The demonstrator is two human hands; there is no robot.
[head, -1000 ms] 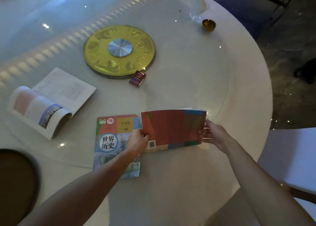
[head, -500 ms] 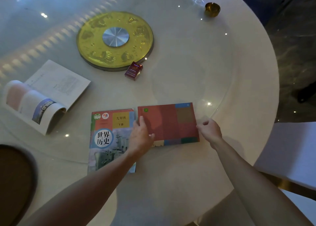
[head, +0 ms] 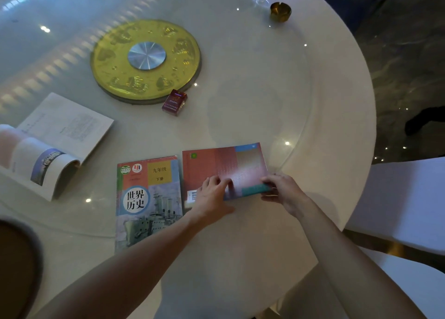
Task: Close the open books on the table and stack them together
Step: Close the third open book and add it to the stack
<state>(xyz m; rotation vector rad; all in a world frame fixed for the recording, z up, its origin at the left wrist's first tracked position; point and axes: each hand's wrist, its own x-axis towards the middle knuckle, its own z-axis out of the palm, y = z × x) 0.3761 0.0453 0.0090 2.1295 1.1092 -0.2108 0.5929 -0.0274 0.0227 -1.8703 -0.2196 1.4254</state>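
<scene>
A closed red book (head: 224, 164) lies back cover up on the round white table (head: 337, 116). My left hand (head: 212, 195) presses on its near left part with curled fingers. My right hand (head: 281, 191) pinches its near right corner. Touching its left edge lies a closed history book (head: 149, 198) with a warship on its cover. Further left an open book (head: 50, 145) lies face up, its left pages curled over.
A yellow turntable disc (head: 147, 58) sits at the table's middle under a glass top, with a red cigarette pack (head: 174, 101) beside it. A brass ashtray (head: 280, 11) stands at the far right. A white chair (head: 407, 198) is at right, a dark round seat (head: 16, 265) at near left.
The red book, held tilted a second ago, was laid flat and shut. My left hand slid right along its near edge and my right hand took hold of the near right corner.
</scene>
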